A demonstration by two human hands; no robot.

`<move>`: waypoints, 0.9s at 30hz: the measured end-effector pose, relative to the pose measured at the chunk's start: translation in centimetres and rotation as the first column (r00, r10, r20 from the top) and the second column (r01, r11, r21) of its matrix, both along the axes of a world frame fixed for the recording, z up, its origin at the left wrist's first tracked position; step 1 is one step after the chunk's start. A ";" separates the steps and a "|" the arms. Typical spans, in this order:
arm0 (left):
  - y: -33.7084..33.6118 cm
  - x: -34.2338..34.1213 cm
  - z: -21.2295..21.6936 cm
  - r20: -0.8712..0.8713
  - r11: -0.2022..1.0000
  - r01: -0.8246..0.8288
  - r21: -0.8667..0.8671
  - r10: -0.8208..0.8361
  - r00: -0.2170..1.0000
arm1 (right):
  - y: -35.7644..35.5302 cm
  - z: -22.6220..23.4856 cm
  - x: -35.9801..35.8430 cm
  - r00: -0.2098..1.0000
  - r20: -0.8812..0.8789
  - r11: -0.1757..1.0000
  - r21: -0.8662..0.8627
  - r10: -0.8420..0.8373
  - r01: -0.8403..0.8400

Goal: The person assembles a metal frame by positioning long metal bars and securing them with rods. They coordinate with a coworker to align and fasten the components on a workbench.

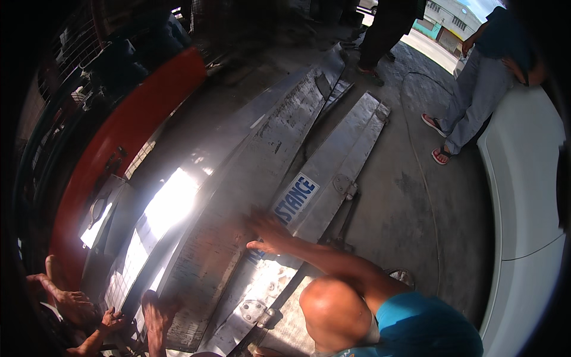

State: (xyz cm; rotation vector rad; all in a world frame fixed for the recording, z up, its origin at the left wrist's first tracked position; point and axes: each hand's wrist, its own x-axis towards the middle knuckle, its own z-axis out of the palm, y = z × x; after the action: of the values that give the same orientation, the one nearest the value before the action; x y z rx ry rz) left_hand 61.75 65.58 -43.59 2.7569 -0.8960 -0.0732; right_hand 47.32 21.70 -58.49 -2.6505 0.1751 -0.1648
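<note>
Over the long metal panels, my right hand (270, 233) reaches out from a teal sleeve, fingers spread and blurred, thumb apart, nothing seen in it. It hovers over or touches the seam between a scuffed grey panel (262, 157) and a narrower silvery panel (324, 172); I cannot tell which. That narrower panel carries a white and blue label and round hinge plates (254, 311). My left hand (157, 315) is by the near left end of the scuffed panel, its fingers blurred and partly hidden. Whether it grips the edge cannot be made out.
Other people's hands (71, 302) show at lower left. A red panel (128, 131) with a latch stands on the left, and a white car body (523, 178) curves along the right. A standing person in sandals (470, 95) is beside a cable (423, 172) on the concrete floor.
</note>
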 end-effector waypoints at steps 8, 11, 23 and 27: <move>-1.4 -5.7 0.7 0.206 0.998 0.015 -0.066 -0.001 0.978 | 0.3 -0.8 -2.3 0.999 0.054 0.998 -0.061 -0.004 0.007; -1.0 -6.1 0.0 0.198 0.997 -0.024 -0.074 0.038 0.979 | 0.6 -0.5 -2.5 0.999 0.053 0.994 -0.105 -0.004 0.009; -0.9 -4.0 0.4 0.119 0.999 0.030 -0.040 -0.025 0.993 | 0.0 -0.5 -1.7 1.000 0.014 0.999 -0.031 -0.024 0.025; -0.4 -1.2 0.4 -0.001 0.996 0.081 -0.036 -0.081 0.997 | 0.1 0.9 -0.7 0.997 -0.081 0.997 -0.074 -0.010 0.004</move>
State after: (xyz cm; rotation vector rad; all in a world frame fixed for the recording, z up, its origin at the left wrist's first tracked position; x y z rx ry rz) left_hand 60.50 65.23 -43.17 2.6872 -0.9982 -0.0734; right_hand 46.65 21.83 -57.64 -2.7325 0.2092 -0.0664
